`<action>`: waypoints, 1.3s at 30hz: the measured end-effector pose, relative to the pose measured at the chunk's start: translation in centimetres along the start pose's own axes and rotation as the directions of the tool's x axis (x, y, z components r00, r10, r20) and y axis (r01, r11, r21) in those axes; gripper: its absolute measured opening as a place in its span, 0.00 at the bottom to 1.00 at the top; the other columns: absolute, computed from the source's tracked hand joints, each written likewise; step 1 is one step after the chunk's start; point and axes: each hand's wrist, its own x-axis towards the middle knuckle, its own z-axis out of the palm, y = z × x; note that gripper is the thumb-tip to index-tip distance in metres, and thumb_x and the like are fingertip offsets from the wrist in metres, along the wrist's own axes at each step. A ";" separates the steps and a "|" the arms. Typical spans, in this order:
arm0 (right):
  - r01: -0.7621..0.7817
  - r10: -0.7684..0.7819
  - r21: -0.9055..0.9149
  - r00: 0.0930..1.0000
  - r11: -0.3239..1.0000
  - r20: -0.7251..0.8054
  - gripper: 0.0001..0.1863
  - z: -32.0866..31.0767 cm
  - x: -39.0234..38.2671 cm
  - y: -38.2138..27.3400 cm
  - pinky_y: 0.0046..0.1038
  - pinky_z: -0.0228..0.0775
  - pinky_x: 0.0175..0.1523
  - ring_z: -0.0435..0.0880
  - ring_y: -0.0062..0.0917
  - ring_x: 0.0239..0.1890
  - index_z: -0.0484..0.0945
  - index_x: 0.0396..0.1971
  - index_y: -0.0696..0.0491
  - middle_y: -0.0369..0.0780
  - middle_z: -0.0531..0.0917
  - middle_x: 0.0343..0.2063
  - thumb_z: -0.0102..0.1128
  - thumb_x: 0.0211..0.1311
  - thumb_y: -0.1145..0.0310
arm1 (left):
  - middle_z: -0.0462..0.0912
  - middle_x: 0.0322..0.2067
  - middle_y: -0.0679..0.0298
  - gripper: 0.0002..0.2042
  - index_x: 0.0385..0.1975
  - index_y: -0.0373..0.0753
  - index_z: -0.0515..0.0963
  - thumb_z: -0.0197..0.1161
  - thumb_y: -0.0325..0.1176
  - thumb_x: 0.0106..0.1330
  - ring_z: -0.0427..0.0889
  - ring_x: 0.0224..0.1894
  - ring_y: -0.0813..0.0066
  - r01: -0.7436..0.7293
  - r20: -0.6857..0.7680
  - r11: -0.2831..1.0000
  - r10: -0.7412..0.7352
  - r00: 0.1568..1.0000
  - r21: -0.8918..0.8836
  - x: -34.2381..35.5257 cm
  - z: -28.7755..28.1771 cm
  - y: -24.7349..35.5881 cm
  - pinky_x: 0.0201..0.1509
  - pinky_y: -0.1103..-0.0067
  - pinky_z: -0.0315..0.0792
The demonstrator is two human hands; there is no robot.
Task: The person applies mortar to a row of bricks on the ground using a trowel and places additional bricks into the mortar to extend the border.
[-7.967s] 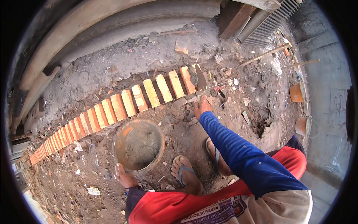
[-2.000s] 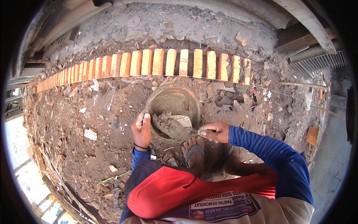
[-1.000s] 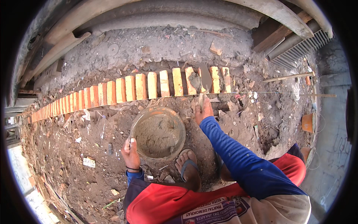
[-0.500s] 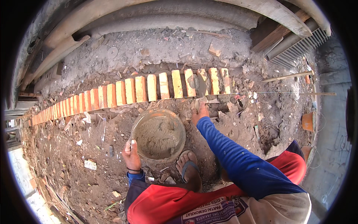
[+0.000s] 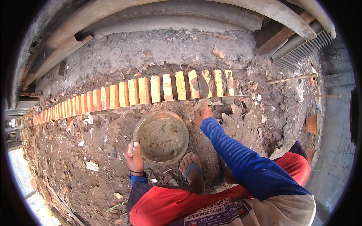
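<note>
My right hand (image 5: 203, 114) is closed around the handle of a trowel, just on the near side of the brick row. The trowel's dark blade (image 5: 204, 88) reaches over the gap between two bricks near the row's right end, against the left side of a mortar-smeared brick (image 5: 207, 80). My left hand (image 5: 134, 157) grips the rim of a round bucket (image 5: 186, 141), thumb over the edge. Grey wet mortar (image 5: 158, 137) lies inside the bucket. The red-orange bricks (image 5: 143, 90) stand side by side with narrow gaps, curving away to the left.
A thin taut string (image 5: 264, 94) runs along the row's near edge to a wooden stick (image 5: 328, 95) at the right. My sandalled foot (image 5: 192, 169) is beside the bucket. Rubble and litter cover the soil. Curved grey beams (image 5: 169, 17) and a wall (image 5: 335, 124) border the spot.
The trowel blade has shifted slightly left and down into the gap; the mortar clump beside it no longer shows there. My left hand stays on the bucket rim.
</note>
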 end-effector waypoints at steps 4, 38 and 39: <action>0.045 -0.049 -0.093 0.998 0.995 -0.044 0.31 -0.8 -0.4 0.3 0.43 0.69 0.56 0.76 0.55 0.52 0.61 0.59 0.67 0.63 0.75 0.48 0.58 0.58 0.68 | 0.76 0.32 0.75 0.11 0.40 0.32 0.79 0.54 0.34 0.74 0.68 0.34 0.88 0.009 0.002 0.998 -0.009 1.000 -0.066 0.0 0.1 0.0 0.38 0.86 0.64; 0.938 -0.452 -0.347 0.309 -0.002 0.837 0.24 -4.3 -12.4 -9.6 0.39 0.74 0.49 0.84 0.40 0.41 0.71 0.59 0.48 0.44 0.80 0.42 0.50 0.61 0.66 | 0.78 0.34 0.74 0.16 0.53 0.30 0.77 0.59 0.30 0.70 0.69 0.35 0.88 -0.087 0.149 0.990 0.070 0.986 0.113 -1.5 -0.6 0.5 0.41 0.86 0.67; 0.947 -0.473 -0.314 0.249 -0.063 0.845 0.25 -5.7 -12.3 -9.9 0.38 0.75 0.48 0.83 0.38 0.42 0.71 0.59 0.49 0.44 0.80 0.40 0.51 0.60 0.67 | 0.79 0.36 0.74 0.16 0.54 0.29 0.77 0.59 0.30 0.70 0.70 0.37 0.87 -0.091 0.132 0.991 0.078 0.988 0.102 -1.5 -0.7 0.5 0.43 0.85 0.68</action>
